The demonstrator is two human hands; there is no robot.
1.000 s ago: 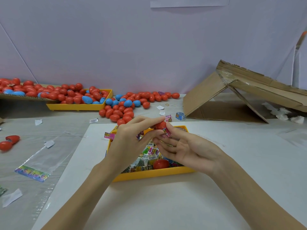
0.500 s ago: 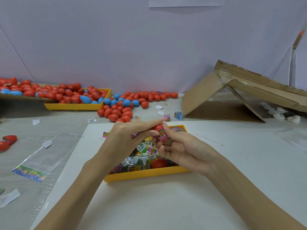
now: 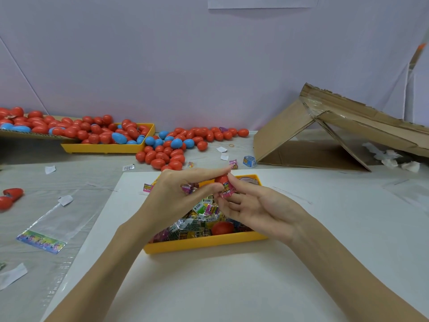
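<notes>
One red egg shell (image 3: pixel 222 179) is up in the air, over the far end of the near yellow tray (image 3: pixel 204 245). One pink packet (image 3: pixel 228 191) sits right at its bottom. The left hand (image 3: pixel 176 198) pinches the red egg shell between thumb and pointer finger. The right hand (image 3: pixel 257 210) pinches the pink packet with thumb and fingers. So both hands are clamped tight, and they meet in the middle.

At 6 o'clock, below the shell, the near yellow tray holds a heap of little packets (image 3: pixel 204 212), too many to count, and one whole red egg (image 3: pixel 222 227). The tray sits on one white board (image 3: pixel 209 287).

At 12 o'clock lies a pile of loose eggs (image 3: pixel 171 156): lots of red ones and about six blue ones. At 1 o'clock is one small blue packet (image 3: pixel 249 161). At 2 o'clock is one bent cardboard box (image 3: pixel 325 135). At 10 o'clock a second yellow tray (image 3: pixel 104 148) is full of eggs, mostly red. At 9 o'clock lie two red pieces (image 3: pixel 10 197), and at 8 o'clock one clear bag (image 3: pixel 53 219).
</notes>
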